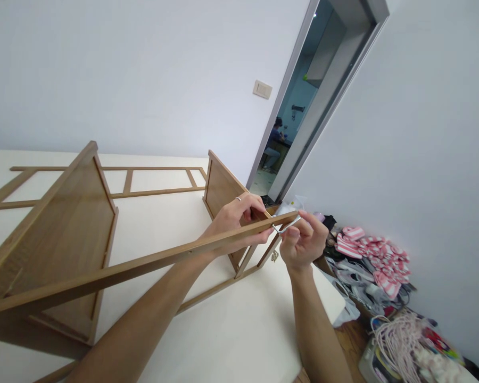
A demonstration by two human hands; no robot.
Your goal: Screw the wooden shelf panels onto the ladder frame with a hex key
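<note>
My right hand (303,239) pinches a bent metal hex key (282,230) between thumb and fingers. The key's short end meets the side of a long wooden rail (175,254), near its far end. Around that same end my left hand (239,218) is closed, partly behind the rail, with its thumb and fingers on either side. The rail slants across the view and belongs to a half-assembled wooden frame. An upright wooden panel (223,186) stands just beyond my left hand, and another wooden panel (64,239) stands at the left.
A flat ladder-like wooden frame (159,191) lies on the white table (231,330) by the wall. Small metal fasteners (274,256) lie near my hands. Pink striped cloth (375,250) and a bundle of pale cord (401,340) fill boxes at the right. A person (274,143) sits beyond the doorway.
</note>
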